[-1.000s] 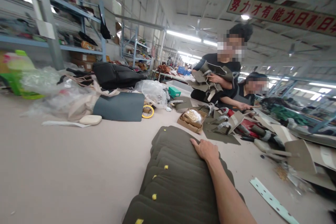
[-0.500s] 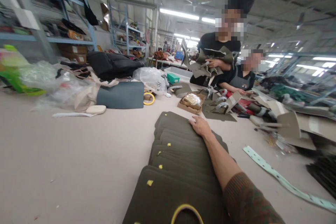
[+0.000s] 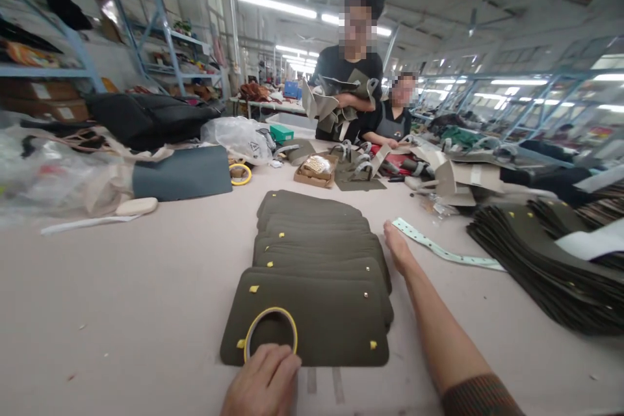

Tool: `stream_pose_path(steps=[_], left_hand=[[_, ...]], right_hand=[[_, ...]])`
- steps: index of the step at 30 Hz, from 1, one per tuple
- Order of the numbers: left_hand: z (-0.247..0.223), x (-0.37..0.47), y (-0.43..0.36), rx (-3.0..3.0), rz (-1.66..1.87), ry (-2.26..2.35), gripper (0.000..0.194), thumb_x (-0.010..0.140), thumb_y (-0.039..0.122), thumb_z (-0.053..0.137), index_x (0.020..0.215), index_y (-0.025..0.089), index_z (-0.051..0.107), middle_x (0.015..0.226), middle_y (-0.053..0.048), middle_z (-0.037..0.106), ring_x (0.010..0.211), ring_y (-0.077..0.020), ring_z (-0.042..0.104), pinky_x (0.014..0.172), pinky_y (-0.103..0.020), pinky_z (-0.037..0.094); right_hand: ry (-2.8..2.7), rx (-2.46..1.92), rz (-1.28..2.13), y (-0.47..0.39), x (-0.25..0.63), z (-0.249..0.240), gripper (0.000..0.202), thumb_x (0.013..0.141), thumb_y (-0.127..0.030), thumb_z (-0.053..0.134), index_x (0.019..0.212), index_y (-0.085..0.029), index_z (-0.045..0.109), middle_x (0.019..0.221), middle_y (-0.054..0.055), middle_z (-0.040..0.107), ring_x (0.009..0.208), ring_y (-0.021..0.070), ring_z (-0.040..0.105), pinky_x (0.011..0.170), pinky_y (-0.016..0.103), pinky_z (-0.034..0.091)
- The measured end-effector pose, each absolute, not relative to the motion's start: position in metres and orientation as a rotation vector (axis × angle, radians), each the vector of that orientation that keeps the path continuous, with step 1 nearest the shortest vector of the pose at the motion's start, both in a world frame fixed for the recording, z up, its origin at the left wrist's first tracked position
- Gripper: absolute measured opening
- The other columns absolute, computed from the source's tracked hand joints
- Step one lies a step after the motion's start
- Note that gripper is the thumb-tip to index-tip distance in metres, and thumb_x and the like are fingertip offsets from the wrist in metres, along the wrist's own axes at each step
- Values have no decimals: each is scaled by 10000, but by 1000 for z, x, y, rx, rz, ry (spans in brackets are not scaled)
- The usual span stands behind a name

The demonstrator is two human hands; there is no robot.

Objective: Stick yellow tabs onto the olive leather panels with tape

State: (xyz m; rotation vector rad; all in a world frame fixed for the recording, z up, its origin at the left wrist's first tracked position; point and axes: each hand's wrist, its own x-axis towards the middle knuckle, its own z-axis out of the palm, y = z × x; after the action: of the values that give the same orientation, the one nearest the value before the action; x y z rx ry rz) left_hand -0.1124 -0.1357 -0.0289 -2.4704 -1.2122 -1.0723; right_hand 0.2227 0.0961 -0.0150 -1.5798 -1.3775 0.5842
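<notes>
Overlapping dark olive panels (image 3: 316, 250) lie fanned on the table, with small yellow tape tabs along their left side. My left hand (image 3: 267, 380) is closed on the near side of a yellow tape roll (image 3: 294, 327). The roll stands over the nearest panel, close to its lower left corner. To the right of the stack, my right hand (image 3: 397, 248) is seen edge-on, low over the table, fingers stretched out and holding nothing visible. Its fingertips are near the end of a pale green strip with dark dots (image 3: 424, 242).
Further dark panels (image 3: 526, 266) are piled at the right. A cardboard box of gold-coloured pieces (image 3: 312, 177), a second yellow tape roll (image 3: 241, 174) and a blue-grey sheet (image 3: 182, 173) lie farther back. Across the table, one person (image 3: 348, 65) holds cut pieces; another person (image 3: 392, 120) is beside them.
My right hand has left the top of the far panels and moved to the table at their right. My left hand has come into view, gripping the tape roll. The view has swung right.
</notes>
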Motion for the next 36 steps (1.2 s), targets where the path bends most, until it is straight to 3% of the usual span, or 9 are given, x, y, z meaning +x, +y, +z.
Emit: stream_pose_path(steps=[8,14,16,18,20,22,24,28,36], left_hand=[[-41,-105,-140,-2513,-945,-1172,275,886,92,406,1044,185,611,955,-67,691,875,-195,638,791,-304,550],[-6,-91,-157,-2630,-1322,-1368,205,914,125,434,1027,190,593,901,-51,695,820,-152,662,737,-239,557],[8,-85,-167,-2667,-1454,-1498,196,935,155,439,1046,202,594,891,-33,703,802,-133,673,726,-208,552],[18,-78,-174,-2705,-1521,-1623,219,952,188,441,1118,209,582,868,-23,705,773,-122,680,713,-190,547],[25,-72,-179,-2755,-1485,-1731,328,960,207,443,1284,202,490,821,-15,700,717,-117,675,682,-191,544],[27,-67,-182,-2795,-1392,-1800,445,961,213,441,1397,187,357,798,-11,696,702,-125,672,657,-204,542],[26,-63,-183,-2807,-1296,-1800,458,963,216,429,1407,182,323,857,-29,706,753,-142,678,666,-226,543],[22,-58,-186,-2766,-1091,-1669,424,971,222,388,1390,178,338,1055,-89,696,857,-176,681,748,-294,553],[22,-51,-187,-2721,-854,-1500,405,998,234,303,1389,129,315,911,-84,720,662,-185,665,614,-311,532]], right_hand=[[-1462,-1559,727,91,172,-17,756,904,-653,310,1437,-126,406,1496,110,390,1380,221,358,1147,352,269],[-1336,-1493,647,51,180,13,753,901,-588,385,1421,-45,388,1463,214,407,1346,290,400,1111,418,312],[-1330,-1455,665,23,181,20,676,885,-553,451,1381,-94,449,1368,196,527,1224,282,533,1027,430,419],[-1390,-1405,763,-15,178,25,542,848,-528,543,1216,-135,603,1079,134,702,957,253,670,862,407,533],[-1544,-1286,958,-60,171,30,365,828,-470,618,1010,-162,691,845,74,726,769,213,684,740,358,563],[-1709,-1172,1002,-103,160,32,219,862,-384,612,922,-196,708,820,48,715,741,185,673,679,303,553],[-1849,-1065,926,-135,148,33,150,898,-291,576,926,-216,703,862,44,707,789,175,665,706,287,542],[-2011,-899,671,-163,134,28,233,913,-158,526,1104,-232,638,966,60,686,878,181,638,771,304,531],[-2164,-863,460,-166,129,20,213,941,-133,454,1047,-209,622,931,76,665,845,194,616,740,336,538]])
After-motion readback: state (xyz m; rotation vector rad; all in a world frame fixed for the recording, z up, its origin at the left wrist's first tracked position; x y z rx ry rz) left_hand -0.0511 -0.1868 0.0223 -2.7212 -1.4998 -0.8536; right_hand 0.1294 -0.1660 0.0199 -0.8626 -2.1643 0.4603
